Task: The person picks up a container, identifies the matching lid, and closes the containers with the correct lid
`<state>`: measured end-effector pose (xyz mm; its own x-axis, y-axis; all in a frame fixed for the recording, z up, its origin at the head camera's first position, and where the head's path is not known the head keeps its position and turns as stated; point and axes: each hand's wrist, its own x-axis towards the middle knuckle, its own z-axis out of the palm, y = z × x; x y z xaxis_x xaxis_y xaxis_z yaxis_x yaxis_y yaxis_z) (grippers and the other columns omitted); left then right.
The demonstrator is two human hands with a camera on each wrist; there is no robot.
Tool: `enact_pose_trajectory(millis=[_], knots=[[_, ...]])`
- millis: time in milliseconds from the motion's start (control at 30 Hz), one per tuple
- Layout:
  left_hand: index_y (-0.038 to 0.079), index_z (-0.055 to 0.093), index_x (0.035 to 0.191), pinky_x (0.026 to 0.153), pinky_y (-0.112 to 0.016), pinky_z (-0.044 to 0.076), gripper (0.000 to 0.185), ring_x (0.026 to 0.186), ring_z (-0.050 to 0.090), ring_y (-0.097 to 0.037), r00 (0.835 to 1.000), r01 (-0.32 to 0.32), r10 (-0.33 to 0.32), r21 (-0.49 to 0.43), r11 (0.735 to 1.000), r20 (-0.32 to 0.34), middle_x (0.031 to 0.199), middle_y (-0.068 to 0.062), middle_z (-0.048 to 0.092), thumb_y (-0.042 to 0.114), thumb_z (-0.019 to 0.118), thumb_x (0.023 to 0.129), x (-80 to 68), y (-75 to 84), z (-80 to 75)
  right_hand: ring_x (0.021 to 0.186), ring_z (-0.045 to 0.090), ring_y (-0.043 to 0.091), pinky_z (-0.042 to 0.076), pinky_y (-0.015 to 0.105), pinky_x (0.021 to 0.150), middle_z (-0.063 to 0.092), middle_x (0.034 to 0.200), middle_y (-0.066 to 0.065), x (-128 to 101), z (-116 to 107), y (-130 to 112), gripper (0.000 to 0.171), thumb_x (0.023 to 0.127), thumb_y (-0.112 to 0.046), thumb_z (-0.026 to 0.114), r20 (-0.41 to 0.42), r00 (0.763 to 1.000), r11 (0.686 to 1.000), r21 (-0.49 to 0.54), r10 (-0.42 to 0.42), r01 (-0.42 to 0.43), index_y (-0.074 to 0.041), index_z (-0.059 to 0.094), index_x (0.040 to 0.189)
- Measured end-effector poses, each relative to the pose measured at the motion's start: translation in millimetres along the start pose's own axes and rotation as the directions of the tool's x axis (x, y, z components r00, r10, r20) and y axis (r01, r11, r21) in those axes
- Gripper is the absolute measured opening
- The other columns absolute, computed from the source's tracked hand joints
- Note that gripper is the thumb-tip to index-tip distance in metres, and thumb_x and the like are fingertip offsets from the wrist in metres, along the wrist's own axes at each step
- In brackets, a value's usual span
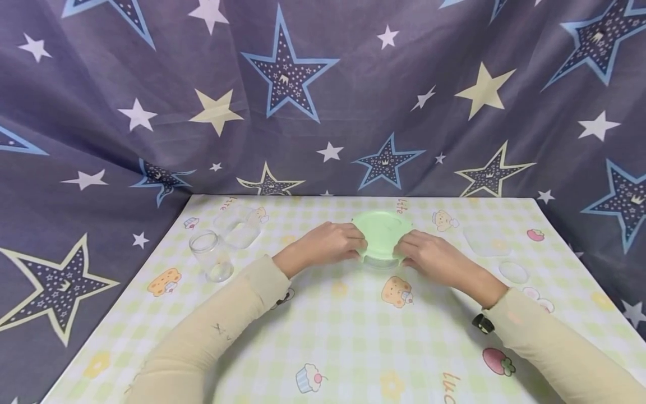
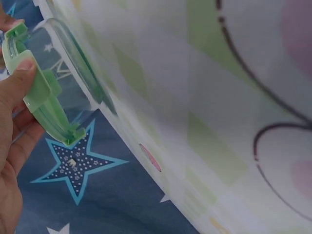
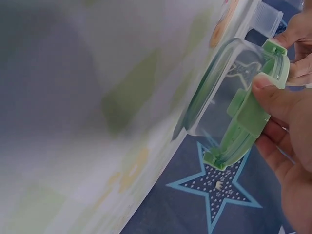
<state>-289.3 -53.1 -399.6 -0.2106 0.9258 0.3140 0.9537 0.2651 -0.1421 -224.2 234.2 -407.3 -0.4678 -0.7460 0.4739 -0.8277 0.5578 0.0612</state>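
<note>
My left hand (image 1: 328, 242) and right hand (image 1: 435, 256) clasp opposite sides of the round clear glass container with pale green snap-lock plastic lid (image 1: 382, 233), mid-table on the checked cloth (image 1: 323, 331); thumbs press its side flaps; it is probably heavy, rigid, slick, breakable; best held by the rim.

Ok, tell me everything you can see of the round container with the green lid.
The round container is clear, glass or plastic by its look, with a pale green plastic lid that has snap clips at its rim. It stands upright on the checked tablecloth near the table's middle, and looks empty. The left hand and the right hand hold it from either side, thumbs on the side clips.
</note>
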Motion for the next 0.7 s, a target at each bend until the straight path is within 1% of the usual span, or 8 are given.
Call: enact_pose_trajectory(millis=[67, 200, 367, 433, 567, 700], knots=[[0.017, 0.075, 0.111, 0.091, -0.026, 0.057, 0.021, 0.111, 0.065, -0.014, 1.0, 0.025, -0.025, -0.011, 1.0, 0.013, 0.117, 0.004, 0.072, 0.026, 0.078, 0.092, 3.4, -2.2, 1.8, 0.095, 0.064, 0.021, 0.058, 0.035, 0.086, 0.068, 0.1, 0.003, 1, 0, 5, 0.034, 0.074, -0.001, 0.088, 0.021, 1.0, 1.0, 0.006, 0.011, -0.011, -0.006, 0.07, 0.103], [0.017, 0.073, 0.115, 0.092, -0.027, 0.057, 0.023, 0.114, 0.062, -0.014, 0.996, 0.073, -0.073, -0.006, 0.997, 0.044, 0.121, 0.005, 0.07, 0.026, 0.076, 0.093, 11.2, -8.0, 4.5, 0.097, 0.062, 0.022, 0.056, 0.036, 0.088, 0.066, 0.103, 0.003, 3, -1, 15, 0.036, 0.075, 0.001, 0.086, 0.077, 0.996, 0.999, 0.005, 0.044, -0.045, -0.006, 0.069, 0.107], [0.017, 0.072, 0.118, 0.095, -0.027, 0.055, 0.026, 0.115, 0.06, -0.014, 0.989, 0.121, -0.119, -0.021, 0.992, 0.083, 0.122, 0.004, 0.069, 0.025, 0.076, 0.094, 19.7, -17.0, 7.7, 0.098, 0.059, 0.024, 0.054, 0.038, 0.089, 0.064, 0.106, 0.004, 8, 0, 25, 0.037, 0.078, 0.0, 0.085, 0.131, 0.987, 0.996, -0.014, 0.088, -0.087, -0.007, 0.066, 0.109], [0.016, 0.072, 0.12, 0.096, -0.028, 0.054, 0.028, 0.114, 0.06, -0.016, 0.987, 0.133, -0.13, -0.027, 0.991, 0.094, 0.122, 0.003, 0.069, 0.023, 0.076, 0.093, 23.6, -21.0, 9.2, 0.099, 0.059, 0.024, 0.054, 0.038, 0.089, 0.064, 0.107, 0.005, 10, 1, 30, 0.038, 0.078, 0.0, 0.085, 0.148, 0.984, 0.995, -0.018, 0.101, -0.1, -0.007, 0.066, 0.111], [0.015, 0.069, 0.122, 0.095, -0.029, 0.055, 0.032, 0.113, 0.059, -0.017, 0.982, 0.152, -0.149, -0.016, 0.988, 0.116, 0.12, 0.003, 0.067, 0.022, 0.076, 0.092, 31.5, -29.6, 13.0, 0.098, 0.058, 0.025, 0.053, 0.039, 0.089, 0.064, 0.108, 0.006, 15, 3, 39, 0.039, 0.078, 0.0, 0.085, 0.169, 0.979, 0.993, -0.017, 0.116, -0.115, -0.007, 0.065, 0.112], [0.014, 0.068, 0.122, 0.094, -0.03, 0.054, 0.034, 0.111, 0.058, -0.019, 0.981, 0.155, -0.154, -0.002, 0.988, 0.118, 0.118, 0.001, 0.066, 0.023, 0.077, 0.09, 38.4, -37.4, 17.4, 0.096, 0.057, 0.025, 0.052, 0.039, 0.086, 0.063, 0.105, 0.006, 18, 5, 48, 0.041, 0.077, 0.003, 0.085, 0.174, 0.977, 0.992, -0.011, 0.125, -0.125, -0.007, 0.064, 0.111]])
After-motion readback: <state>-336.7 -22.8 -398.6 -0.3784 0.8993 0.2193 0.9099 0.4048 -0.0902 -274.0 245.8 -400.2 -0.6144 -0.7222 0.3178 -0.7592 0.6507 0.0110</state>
